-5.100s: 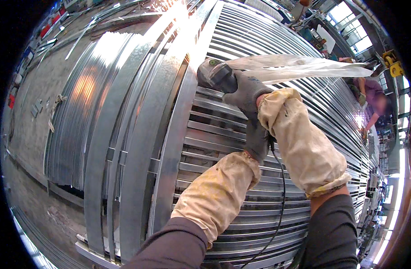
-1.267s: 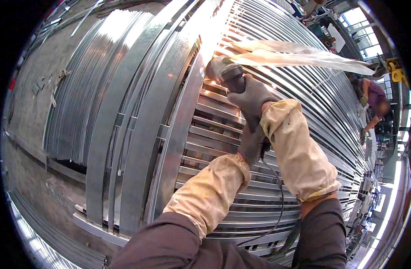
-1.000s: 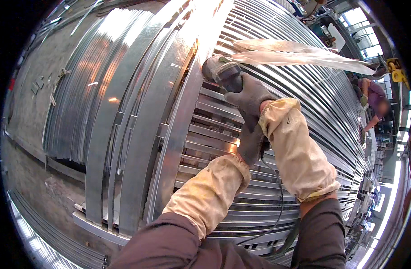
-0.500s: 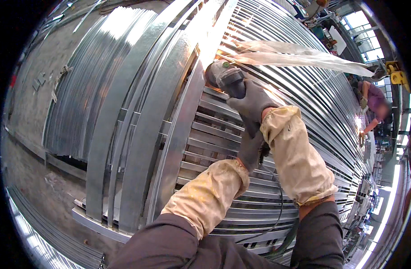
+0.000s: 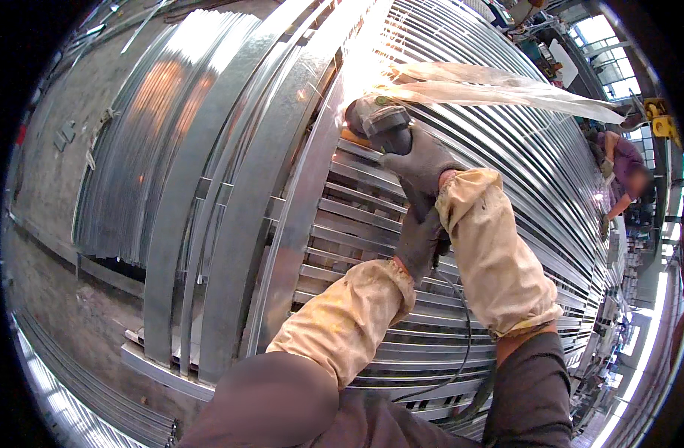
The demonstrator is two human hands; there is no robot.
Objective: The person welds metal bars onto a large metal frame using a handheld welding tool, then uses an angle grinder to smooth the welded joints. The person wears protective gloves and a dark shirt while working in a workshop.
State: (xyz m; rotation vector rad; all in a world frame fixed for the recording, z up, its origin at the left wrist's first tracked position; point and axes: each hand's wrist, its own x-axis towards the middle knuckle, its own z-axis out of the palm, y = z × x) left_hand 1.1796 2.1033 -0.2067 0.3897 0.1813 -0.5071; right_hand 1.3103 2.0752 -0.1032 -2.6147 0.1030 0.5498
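An angle grinder throws bright sparks where its head meets a long galvanized steel bar. My right hand, in a grey glove, wraps round the grinder's body just behind the head. Lower down, my left hand, also gloved, closes round the rear end of the tool. A dark power cord trails from there over the bars. Glare hides the grinder's disc and the exact contact point. Tan sleeve covers protect both my forearms.
Parallel metal bars form a wide slatted layer on the right, with a translucent plastic strip across them. Wide flat bars and a stack of thin strips lie left. Another person bends over the bars' far right.
The grinder and my hands have shifted slightly to the right. The sparks flare brighter, and orange reflections now show on the strip stack at left.
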